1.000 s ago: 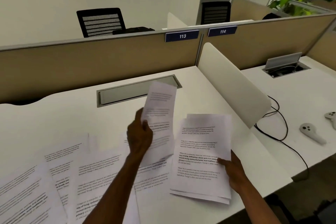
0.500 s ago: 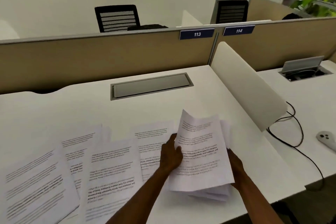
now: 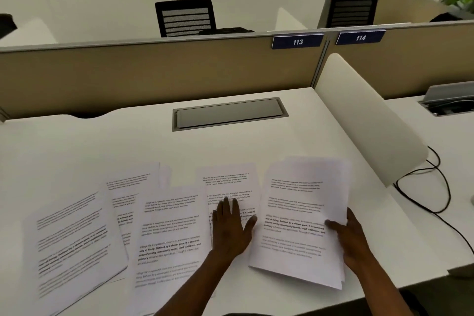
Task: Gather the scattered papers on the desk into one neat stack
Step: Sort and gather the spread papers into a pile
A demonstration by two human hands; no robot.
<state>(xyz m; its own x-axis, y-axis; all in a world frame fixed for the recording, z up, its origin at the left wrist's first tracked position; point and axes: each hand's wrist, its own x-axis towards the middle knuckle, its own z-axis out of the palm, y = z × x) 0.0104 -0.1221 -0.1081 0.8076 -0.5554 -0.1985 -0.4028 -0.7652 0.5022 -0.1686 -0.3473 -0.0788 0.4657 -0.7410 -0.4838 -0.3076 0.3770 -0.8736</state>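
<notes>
A stack of printed sheets [image 3: 297, 215] lies on the white desk [image 3: 102, 141] at the right, its edges uneven. My right hand [image 3: 351, 236] grips the stack's right edge, thumb on top. My left hand [image 3: 230, 226] rests flat, fingers spread, on a loose sheet [image 3: 228, 185] just left of the stack. Further left lie more loose sheets, overlapping: one in the middle [image 3: 169, 233], one behind it [image 3: 130, 187], and one at the far left [image 3: 71, 244].
A grey cable hatch [image 3: 228, 113] is set into the desk behind the papers. A beige partition [image 3: 154, 72] closes the back. A white curved divider [image 3: 369, 120] stands at the right, with black cables [image 3: 436, 192] beyond it on the neighbouring desk.
My left hand laid its sheet on the stack, let go, and moved left onto a loose sheet. The stack now lies flatter on the desk.
</notes>
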